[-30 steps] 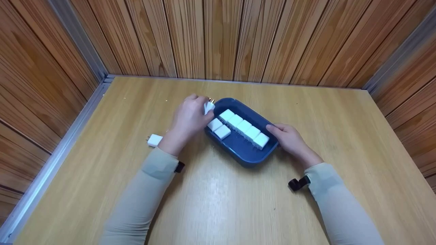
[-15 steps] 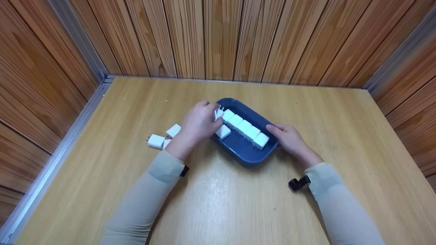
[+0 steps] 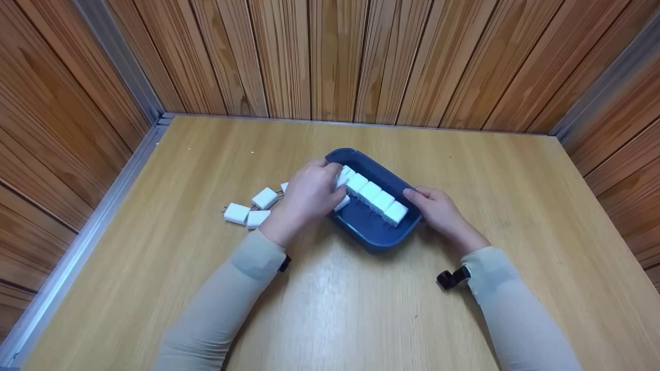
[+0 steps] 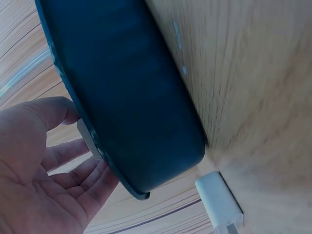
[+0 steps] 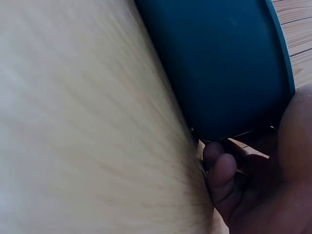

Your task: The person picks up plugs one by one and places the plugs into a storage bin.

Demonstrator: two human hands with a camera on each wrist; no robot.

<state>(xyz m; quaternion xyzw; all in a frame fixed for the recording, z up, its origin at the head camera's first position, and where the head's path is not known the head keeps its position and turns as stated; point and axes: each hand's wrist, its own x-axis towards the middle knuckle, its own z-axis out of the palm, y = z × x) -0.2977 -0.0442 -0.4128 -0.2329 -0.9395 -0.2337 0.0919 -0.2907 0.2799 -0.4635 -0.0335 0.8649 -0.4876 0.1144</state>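
Observation:
My left hand [image 3: 313, 191] pinches a white plug-in charger [image 3: 341, 178] between thumb and fingers, over the left end of a dark blue plastic tub [image 3: 372, 234]. In the left wrist view, the held charger [image 4: 88, 138] shows right at the tub's rim, partly hidden behind it. Inside the tub, several white chargers [image 3: 382, 201] stand in a row with their prongs down. Another charger [image 3: 342, 203] beside that row is partly covered by the left hand. My right hand [image 3: 441, 210] grips the tub's right corner, thumb on the rim and fingers [image 5: 223, 175] beneath the outside.
Several loose white chargers [image 3: 236, 213] lie on the wooden table [image 3: 330, 304] left of the tub, some partly behind the left hand and wrist. Wood-panelled walls [image 3: 337, 62] with metal edging [image 3: 149, 103] close off the back and both sides.
My left hand has moved right and slightly toward me with the charger, from the tub's left rim to over its inside. More loose chargers on the table have come into view. The right hand stays put.

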